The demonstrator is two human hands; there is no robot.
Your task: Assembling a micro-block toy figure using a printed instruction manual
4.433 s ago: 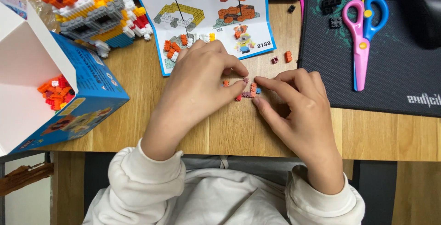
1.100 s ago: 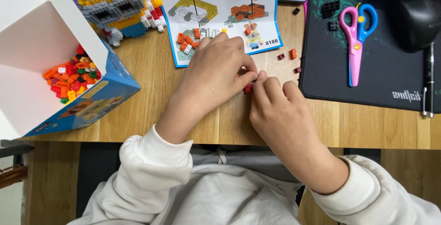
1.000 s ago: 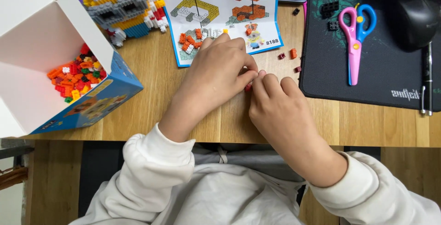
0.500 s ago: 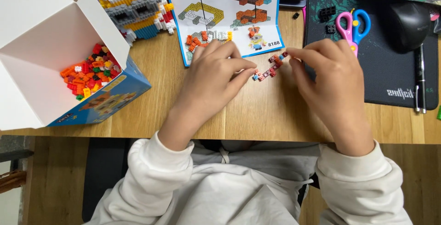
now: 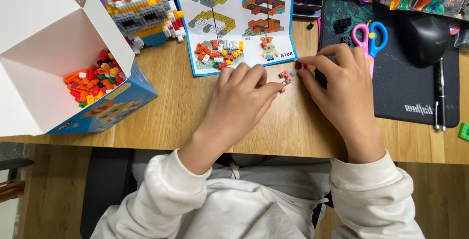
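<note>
Hands meet over a wooden desk point(image 5: 293, 131), nearest you: your left hand point(image 5: 239, 104) pinches a small brick assembly point(image 5: 286, 77) of pink, red and blue pieces at its fingertips, just off the desktop, below the lower right corner of the instruction sheet point(image 5: 234, 19). Your right hand point(image 5: 342, 85), beside it, closes thumb and forefinger on a tiny red brick point(image 5: 299, 65) at the desk mat's point(image 5: 391, 73) left edge. Keep the assembly steady with the left fingertips, square the red piece over its studs, and press straight down so nothing shears off. To your left, an open blue box point(image 5: 105, 109) holds loose orange and red bricks point(image 5: 90, 78). Farther back stand a half-built brick figure point(image 5: 139, 7), pink-and-blue scissors point(image 5: 369, 36) and a black mouse point(image 5: 425, 39) on the mat.
</note>
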